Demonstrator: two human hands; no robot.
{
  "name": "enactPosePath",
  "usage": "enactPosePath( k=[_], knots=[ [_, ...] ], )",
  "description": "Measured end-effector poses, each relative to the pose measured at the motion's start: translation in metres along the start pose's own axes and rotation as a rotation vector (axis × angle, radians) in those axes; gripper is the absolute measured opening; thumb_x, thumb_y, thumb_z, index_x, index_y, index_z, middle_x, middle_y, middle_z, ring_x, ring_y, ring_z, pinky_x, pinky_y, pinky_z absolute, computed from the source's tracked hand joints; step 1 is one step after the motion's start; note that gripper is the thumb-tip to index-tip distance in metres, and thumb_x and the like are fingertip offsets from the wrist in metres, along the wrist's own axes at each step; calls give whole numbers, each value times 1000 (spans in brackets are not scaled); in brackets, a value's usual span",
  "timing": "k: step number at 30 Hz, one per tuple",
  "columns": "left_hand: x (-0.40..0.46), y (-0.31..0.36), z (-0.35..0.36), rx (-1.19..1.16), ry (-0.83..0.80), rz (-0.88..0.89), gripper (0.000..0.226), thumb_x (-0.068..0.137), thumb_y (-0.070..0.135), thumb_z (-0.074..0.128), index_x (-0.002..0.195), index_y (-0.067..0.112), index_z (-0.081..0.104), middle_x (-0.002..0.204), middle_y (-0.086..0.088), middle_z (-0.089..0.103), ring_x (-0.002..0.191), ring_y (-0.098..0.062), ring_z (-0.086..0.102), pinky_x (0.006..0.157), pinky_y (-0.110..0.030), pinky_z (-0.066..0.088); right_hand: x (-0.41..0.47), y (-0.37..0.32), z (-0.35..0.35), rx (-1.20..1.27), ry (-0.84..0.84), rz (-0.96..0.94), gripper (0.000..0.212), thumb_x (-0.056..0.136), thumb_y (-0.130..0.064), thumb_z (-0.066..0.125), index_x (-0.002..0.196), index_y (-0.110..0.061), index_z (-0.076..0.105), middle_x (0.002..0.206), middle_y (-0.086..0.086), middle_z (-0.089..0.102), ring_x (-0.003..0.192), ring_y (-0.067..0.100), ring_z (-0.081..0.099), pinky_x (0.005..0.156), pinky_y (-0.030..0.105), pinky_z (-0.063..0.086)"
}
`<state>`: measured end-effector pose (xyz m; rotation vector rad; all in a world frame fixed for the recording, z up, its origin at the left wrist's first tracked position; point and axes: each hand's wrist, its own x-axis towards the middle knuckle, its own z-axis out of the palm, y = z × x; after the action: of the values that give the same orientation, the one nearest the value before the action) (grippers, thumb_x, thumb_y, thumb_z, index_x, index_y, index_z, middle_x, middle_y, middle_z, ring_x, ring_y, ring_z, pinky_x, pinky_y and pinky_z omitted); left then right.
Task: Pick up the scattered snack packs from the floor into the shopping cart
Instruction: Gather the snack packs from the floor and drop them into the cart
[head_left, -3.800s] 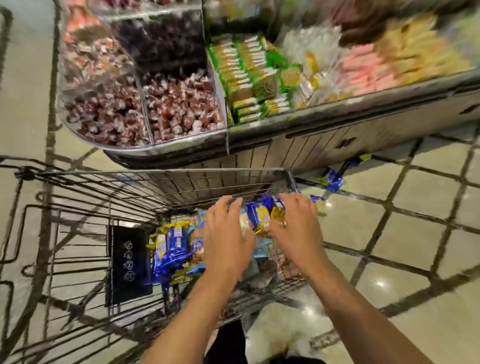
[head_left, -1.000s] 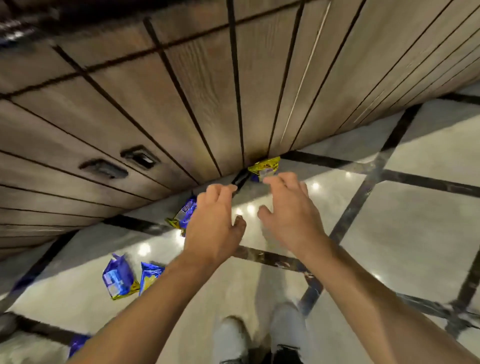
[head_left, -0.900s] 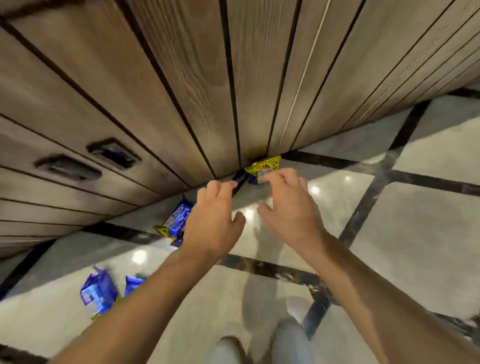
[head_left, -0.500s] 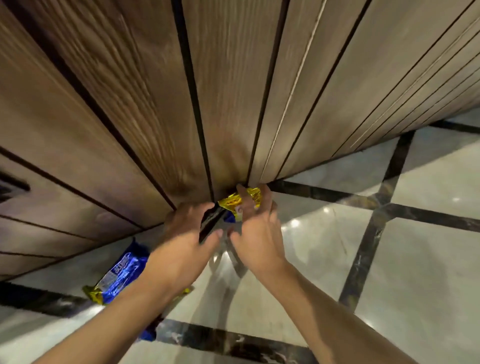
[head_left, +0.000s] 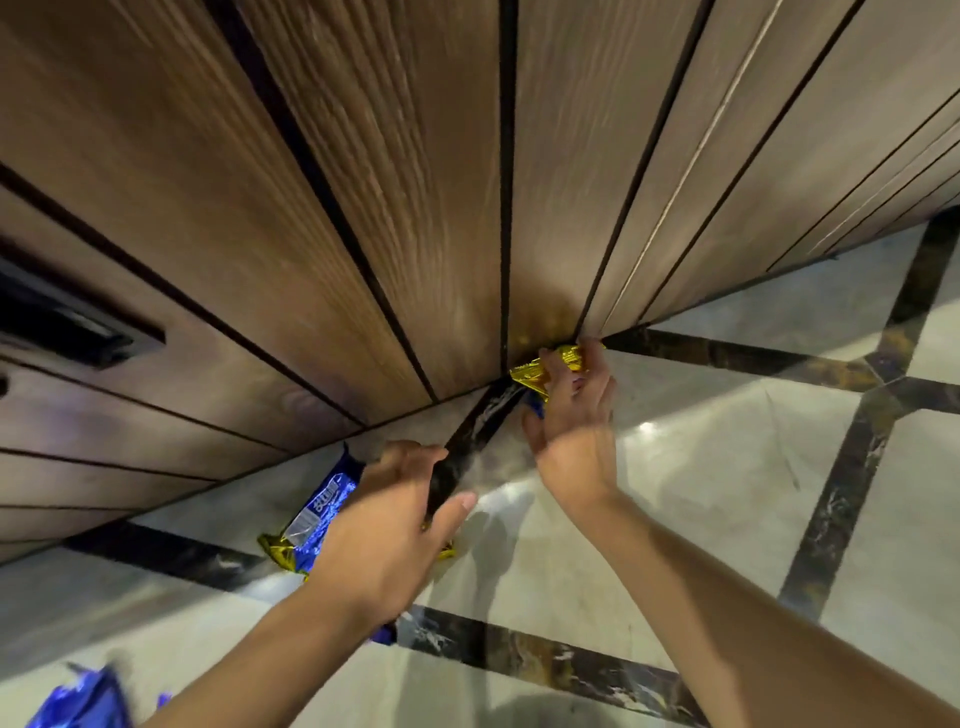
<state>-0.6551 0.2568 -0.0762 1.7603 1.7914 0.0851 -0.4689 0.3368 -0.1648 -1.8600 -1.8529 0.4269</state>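
A gold-and-blue snack pack (head_left: 530, 375) lies on the floor against the foot of the wooden counter. My right hand (head_left: 574, 415) grips it, fingers curled over its gold end. A blue snack pack (head_left: 323, 512) with gold ends lies on the floor to the left. My left hand (head_left: 387, 525) hovers over it with fingers bent and thumb spread. Only the dark floor stripe shows between thumb and fingers. Another blue pack (head_left: 83, 696) is blurred at the bottom left corner. The shopping cart is out of view.
The wooden counter front (head_left: 415, 182) fills the upper view and leans close overhead, with a dark recessed handle (head_left: 67, 332) at the left. The glossy marble floor (head_left: 701, 493) with dark stripes spreads out to the right.
I have left the cart and bent down to the floor by the counter. My right hand has closed on the gold-ended pack. My left hand has drawn back over the blue pack.
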Motion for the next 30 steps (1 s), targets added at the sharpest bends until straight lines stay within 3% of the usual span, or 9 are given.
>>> enactPosePath(
  k=[4,8,13,16,20,23,26,30],
  knots=[
    [-7,-25,18,80,-50,-32,55,95,52,50,142,26,37,132,0,41,119,-23,48,97,-41,45,1,0,4,-14,12,-13,76,79,-11,76,140,-22,32,154,13,14,133,40,30,106,52,42],
    [-8,-37,24,139,-109,-58,64,91,41,61,146,29,31,138,0,35,121,-25,47,98,-44,47,1,-7,-6,32,-6,6,74,77,-3,72,138,-24,35,154,16,17,134,39,31,108,52,40],
    [-14,-36,31,310,-161,-33,71,87,34,60,148,34,22,147,-2,25,121,-28,45,98,-42,45,-11,-23,-35,49,-170,-110,73,80,-18,74,142,-32,38,150,4,18,133,35,36,100,49,49],
    [-18,-42,45,390,-160,-34,77,86,37,62,148,35,17,152,-6,19,124,-30,41,104,-41,41,-25,-32,-41,-81,-276,-93,75,76,-23,70,141,-38,37,148,4,22,116,35,49,89,46,54],
    [-23,-54,60,468,-81,-47,77,88,36,61,149,32,15,155,-7,17,125,-29,40,105,-38,39,-51,-36,-31,-201,-466,-69,74,79,-36,66,144,-33,31,137,8,33,113,30,51,90,43,50],
    [-23,-60,68,471,0,-41,72,86,32,60,146,31,21,152,-7,26,115,-27,46,95,-36,44,-65,-37,-22,-187,-486,-83,82,80,-34,67,147,-31,21,140,5,33,115,27,48,84,40,50],
    [-21,-59,72,389,54,-75,64,86,29,62,139,34,26,147,-7,27,106,-27,50,89,-37,48,-70,-40,-21,-163,-470,-98,69,84,-27,66,142,-27,29,143,2,28,116,26,46,75,36,48],
    [-17,-49,65,167,107,-168,54,87,27,64,135,35,39,142,-2,31,107,-28,53,84,-38,53,-69,-43,-27,-200,-487,-159,47,90,-28,57,134,-30,41,138,0,35,115,23,45,77,34,49]
  ],
)
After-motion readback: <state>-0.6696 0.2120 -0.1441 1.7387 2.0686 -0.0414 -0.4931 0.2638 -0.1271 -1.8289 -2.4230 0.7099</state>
